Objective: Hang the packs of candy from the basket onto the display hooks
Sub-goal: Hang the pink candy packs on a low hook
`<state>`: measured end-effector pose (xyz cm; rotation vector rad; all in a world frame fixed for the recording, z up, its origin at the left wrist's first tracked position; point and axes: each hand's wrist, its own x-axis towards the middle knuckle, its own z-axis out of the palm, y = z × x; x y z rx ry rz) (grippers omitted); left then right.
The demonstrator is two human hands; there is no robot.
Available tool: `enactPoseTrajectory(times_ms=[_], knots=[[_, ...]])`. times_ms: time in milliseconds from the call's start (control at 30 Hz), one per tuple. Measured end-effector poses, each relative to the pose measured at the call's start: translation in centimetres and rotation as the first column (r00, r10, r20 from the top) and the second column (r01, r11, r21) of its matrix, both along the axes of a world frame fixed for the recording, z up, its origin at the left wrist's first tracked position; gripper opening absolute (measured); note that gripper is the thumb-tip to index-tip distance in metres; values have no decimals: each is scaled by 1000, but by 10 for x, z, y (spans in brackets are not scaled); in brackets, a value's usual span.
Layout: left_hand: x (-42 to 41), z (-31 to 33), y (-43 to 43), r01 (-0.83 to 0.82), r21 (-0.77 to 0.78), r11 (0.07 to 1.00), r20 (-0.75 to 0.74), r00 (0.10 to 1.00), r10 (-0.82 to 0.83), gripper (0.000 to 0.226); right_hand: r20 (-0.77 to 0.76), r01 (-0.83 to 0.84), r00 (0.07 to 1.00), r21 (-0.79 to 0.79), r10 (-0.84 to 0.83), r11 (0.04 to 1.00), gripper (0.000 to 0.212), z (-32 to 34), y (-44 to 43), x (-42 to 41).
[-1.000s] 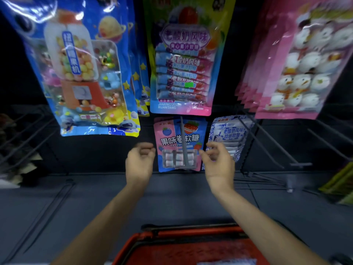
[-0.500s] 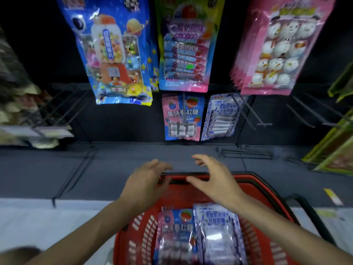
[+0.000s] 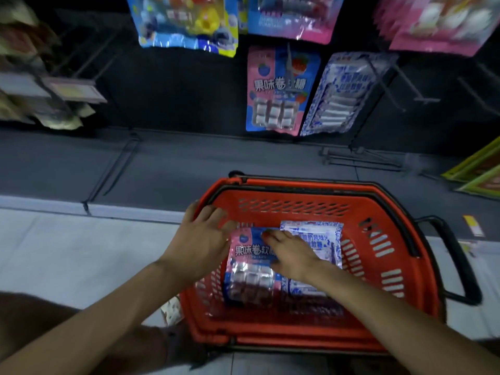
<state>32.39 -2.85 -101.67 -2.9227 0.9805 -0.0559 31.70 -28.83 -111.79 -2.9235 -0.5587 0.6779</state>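
fingers first: the right hand [image 3: 293, 253] has its fingers [image 3: 272, 236] laid out straight across the top of the pink-and-blue pack [image 3: 251, 269], nothing curled under it, no grip yet. the left hand [image 3: 203, 239] is spread wide at the pack's upper left corner, just over the basket [image 3: 297, 186] rim, relaxed too, holding nothing.

both packs lie flat in the red basket. the pink-and-blue one touches the white-and-blue pack [image 3: 328, 239] on its right, and the right palm straddles the seam between them. there's the risk, i'd say: glossy film, flat on flat, so a pinch from here could slide off or drag both packs up together. more packs seem to lie beneath, hard to tell how many, and they could come along.

further out, the matching hung pack [image 3: 276, 87] sits on its hook [image 3: 289, 58] on the dark rack [image 3: 176, 90], with the white-and-blue hung pack [image 3: 343, 90] just beside it. thin prong, small hang hole: lift by a lower corner and the pack may flop, miss the prong, or land on the neighbour's hook.
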Motion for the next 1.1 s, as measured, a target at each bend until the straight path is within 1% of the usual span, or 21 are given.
enactPoseTrajectory(times_ms=[67, 167, 233, 300, 367, 400, 467, 533, 700, 767, 933, 1033, 1100], knots=[[1, -7, 4, 5, 21, 1000, -5, 1000, -5, 37, 12, -21, 1000, -41, 21, 999, 73, -17, 11, 5], [2, -13, 12, 11, 21, 1000, -25, 1000, -10, 42, 78, -13, 997, -87, 20, 996, 71, -34, 24, 13], [2, -20, 17, 38, 7, 999, -16, 999, -38, 43, 115, 44, 993, -101, -32, 994, 69, -41, 31, 16], [1, -25, 20, 63, 2, 998, 1, 998, -63, 36, 140, 122, 984, -91, -109, 988, 67, -47, 39, 16], [0, -28, 20, 68, 8, 998, 19, 998, -68, 27, 138, 164, 979, -88, -151, 983, 66, -50, 47, 15], [0, -29, 20, 61, 8, 998, 22, 998, -61, 26, 138, 173, 977, -89, -160, 981, 66, -52, 50, 15], [0, -29, 19, 54, 5, 999, 27, 998, -54, 32, 157, 197, 970, -77, -184, 977, 68, -54, 53, 18], [1, -29, 17, 56, 3, 998, 32, 998, -56, 38, 181, 211, 964, -60, -197, 976, 70, -53, 54, 21], [3, -30, 17, 36, 16, 999, 20, 999, -36, 22, 204, 179, 965, -53, -164, 982, 52, -46, 52, 28], [3, -30, 17, 32, 18, 999, 17, 999, -32, 23, 208, 169, 966, -53, -154, 984, 45, -42, 52, 28], [2, -32, 18, 31, 31, 999, 34, 999, -32, 27, 239, 163, 961, -80, -140, 983, 39, -33, 54, 26], [2, -30, 17, 25, 41, 999, 39, 999, -26, 29, 228, 220, 952, -34, -207, 975, 39, -16, 56, 21], [2, -30, 15, 5, 35, 999, 39, 999, -7, 33, 197, 275, 941, 33, -276, 961, 37, -3, 55, 16]])
